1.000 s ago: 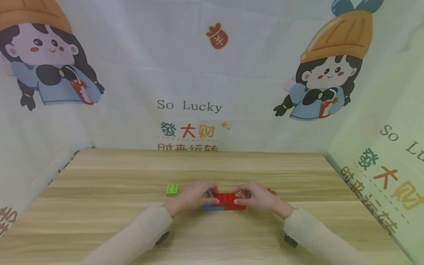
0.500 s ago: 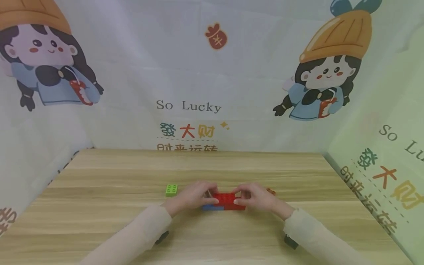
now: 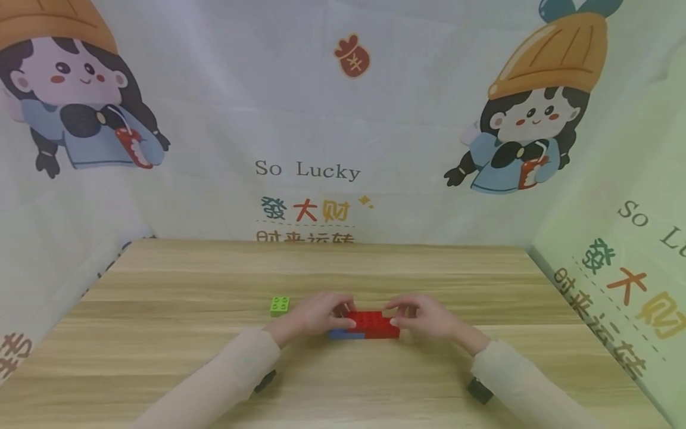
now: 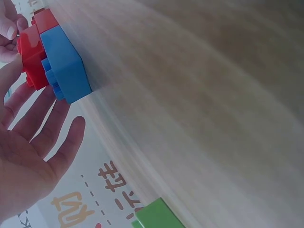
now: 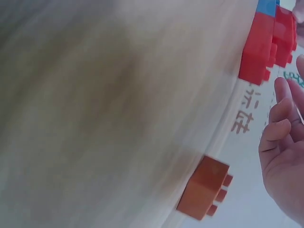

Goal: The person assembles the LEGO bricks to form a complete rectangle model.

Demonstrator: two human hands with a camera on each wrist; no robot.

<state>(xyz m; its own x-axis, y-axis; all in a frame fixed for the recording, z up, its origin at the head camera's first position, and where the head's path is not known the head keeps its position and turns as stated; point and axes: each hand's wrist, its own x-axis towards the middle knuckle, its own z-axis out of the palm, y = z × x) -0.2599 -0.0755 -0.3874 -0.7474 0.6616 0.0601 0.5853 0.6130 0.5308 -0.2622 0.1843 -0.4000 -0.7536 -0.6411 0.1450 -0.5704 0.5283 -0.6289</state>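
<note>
On the table, a blue toy brick [image 3: 345, 335] and a red toy brick [image 3: 383, 333] lie end to end. A second red toy brick [image 4: 32, 54] sits on top, bridging the two. My left hand [image 3: 316, 313] pinches the left end of this upper brick between thumb and fingers. The right hand [image 3: 426, 316] hovers at the right end of the stack with relaxed fingers and nothing in its grasp. In the right wrist view a gap shows between that hand and the bricks.
A green brick [image 3: 280, 306] stands to the left, behind the left forearm. An orange brick [image 5: 204, 187] is on the table near the right hand, hidden from the head view. A printed cloth [image 3: 305, 119] hangs at the table's back edge.
The right hand has let go of the upper red brick and shifted a little to the right, hiding the orange brick. My left hand keeps its hold; the bricks stay in place.
</note>
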